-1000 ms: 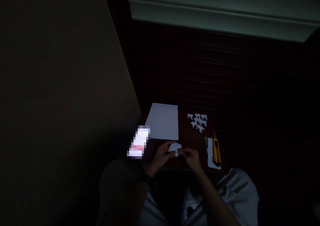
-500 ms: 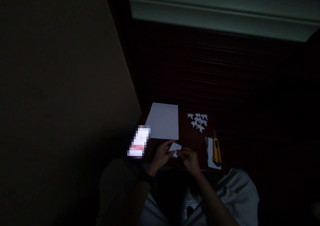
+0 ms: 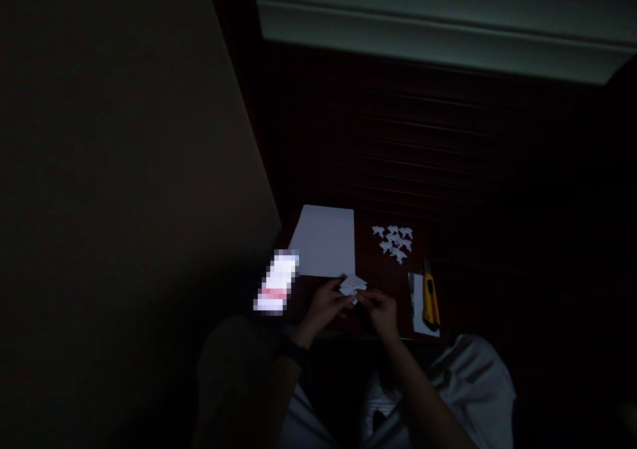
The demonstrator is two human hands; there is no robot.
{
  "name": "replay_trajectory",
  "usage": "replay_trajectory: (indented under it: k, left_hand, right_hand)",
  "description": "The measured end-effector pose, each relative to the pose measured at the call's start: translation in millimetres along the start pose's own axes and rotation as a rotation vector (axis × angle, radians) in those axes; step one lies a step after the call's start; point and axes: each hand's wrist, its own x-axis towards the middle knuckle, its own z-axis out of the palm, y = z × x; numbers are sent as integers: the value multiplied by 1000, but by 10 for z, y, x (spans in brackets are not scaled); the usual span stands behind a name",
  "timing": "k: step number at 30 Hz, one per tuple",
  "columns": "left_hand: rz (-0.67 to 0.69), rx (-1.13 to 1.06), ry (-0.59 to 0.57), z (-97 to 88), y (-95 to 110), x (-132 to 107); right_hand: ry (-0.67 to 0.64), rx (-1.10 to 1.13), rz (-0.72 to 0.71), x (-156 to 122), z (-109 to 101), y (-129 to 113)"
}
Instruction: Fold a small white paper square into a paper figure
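Note:
Between my hands, near the front edge of the dark table, is a small folded piece of white paper (image 3: 353, 283). Its upper part forms a wide point, and smaller flaps show below. My left hand (image 3: 326, 303) pinches its left side with the fingers closed. At the lower right, my right hand (image 3: 381, 308) grips the flaps between thumb and fingers. The fingertips cover part of the lower folds. Just beyond the folded paper lies a large white sheet (image 3: 326, 240).
Several small folded paper figures (image 3: 395, 240) lie in a cluster at the table's back right. A yellow utility knife (image 3: 430, 300) rests on a strip of white paper (image 3: 418, 303) at the right edge. A lit, pixelated phone (image 3: 277, 283) is at the left. A wall (image 3: 149, 170) rises on the left.
The folded paper has turned and shifted slightly right and away from me, now showing a wider, symmetrical point. Both hands have adjusted their hold on it.

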Motion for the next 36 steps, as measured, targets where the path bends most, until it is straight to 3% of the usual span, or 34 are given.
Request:
replay_trajectory:
  k: [8, 15, 24, 36]
  left_hand:
    - [-9, -28, -2, 18, -8, 23]
    - [-39, -37, 56, 21, 5, 20]
    - [-71, -248, 84, 174, -72, -9]
    - [-12, -277, 136, 218, -109, -12]
  right_hand:
    - [11, -14, -1, -10, 24, -16]
    - [5, 21, 118, -5, 40, 21]
    - [61, -2, -14, -2, 59, -11]
    - [70, -110, -79, -41, 83, -9]
